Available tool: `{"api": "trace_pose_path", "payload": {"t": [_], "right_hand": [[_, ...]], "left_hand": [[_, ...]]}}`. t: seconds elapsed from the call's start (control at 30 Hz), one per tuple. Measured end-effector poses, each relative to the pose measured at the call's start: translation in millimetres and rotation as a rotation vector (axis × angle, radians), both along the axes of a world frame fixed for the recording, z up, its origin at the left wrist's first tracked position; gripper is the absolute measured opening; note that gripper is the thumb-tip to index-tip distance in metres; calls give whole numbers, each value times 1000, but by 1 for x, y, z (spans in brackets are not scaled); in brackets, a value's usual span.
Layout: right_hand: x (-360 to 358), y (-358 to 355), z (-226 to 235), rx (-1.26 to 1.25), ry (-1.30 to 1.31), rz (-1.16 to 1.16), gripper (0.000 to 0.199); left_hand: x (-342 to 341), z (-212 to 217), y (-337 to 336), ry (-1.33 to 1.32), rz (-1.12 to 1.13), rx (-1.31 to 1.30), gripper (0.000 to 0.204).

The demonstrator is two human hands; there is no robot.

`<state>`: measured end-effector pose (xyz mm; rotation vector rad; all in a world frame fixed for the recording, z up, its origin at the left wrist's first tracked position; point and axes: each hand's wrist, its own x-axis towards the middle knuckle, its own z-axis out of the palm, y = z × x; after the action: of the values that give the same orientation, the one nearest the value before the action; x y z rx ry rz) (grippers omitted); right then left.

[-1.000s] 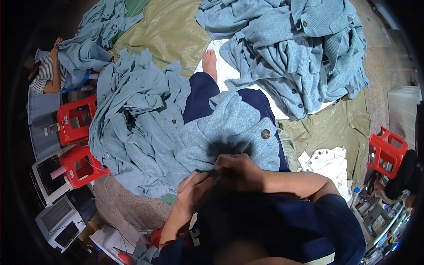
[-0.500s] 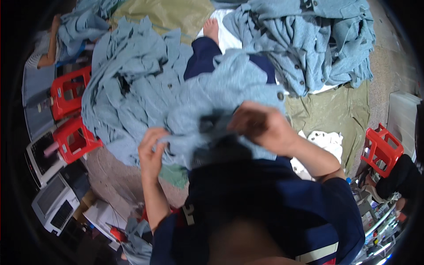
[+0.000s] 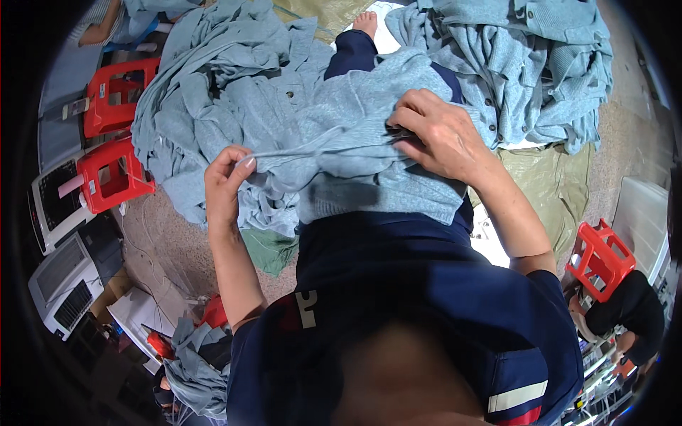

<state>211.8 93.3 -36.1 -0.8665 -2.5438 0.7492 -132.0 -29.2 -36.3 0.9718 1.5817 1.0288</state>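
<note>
Over navy trousers [image 3: 353, 55], left grip [image 3: 226, 177] and right grip [image 3: 444, 135] now pinch blue garment [image 3: 355, 167] taut.

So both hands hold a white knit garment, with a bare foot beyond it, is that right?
Not quite: the head view shows the knit garment is light blue, not white. The left hand and right hand do hold it, with a bare foot beyond.

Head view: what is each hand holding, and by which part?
Left hand pinches a blue knit garment by an edge; right hand appears to grip farther along it.
</note>
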Motion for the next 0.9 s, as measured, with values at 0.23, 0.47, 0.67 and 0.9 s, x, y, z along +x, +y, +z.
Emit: {"api": "trace_pose_path", "payload": {"t": [0.23,0.47,0.67,0.9], "right_hand": [[-2,7,0,184,237,-65,33],[-41,-15,48,390,520,80,17],[-43,-22,35,266,455,52,14],[-48,-22,46,-497,555,-53,30]], "left_hand": [[41,35,20,-586,6,-97,24],[113,55,55,-524,-178,-28,19],[115,38,44,-297,-223,176,21],[104,47,49,131,-476,554,28]]}}
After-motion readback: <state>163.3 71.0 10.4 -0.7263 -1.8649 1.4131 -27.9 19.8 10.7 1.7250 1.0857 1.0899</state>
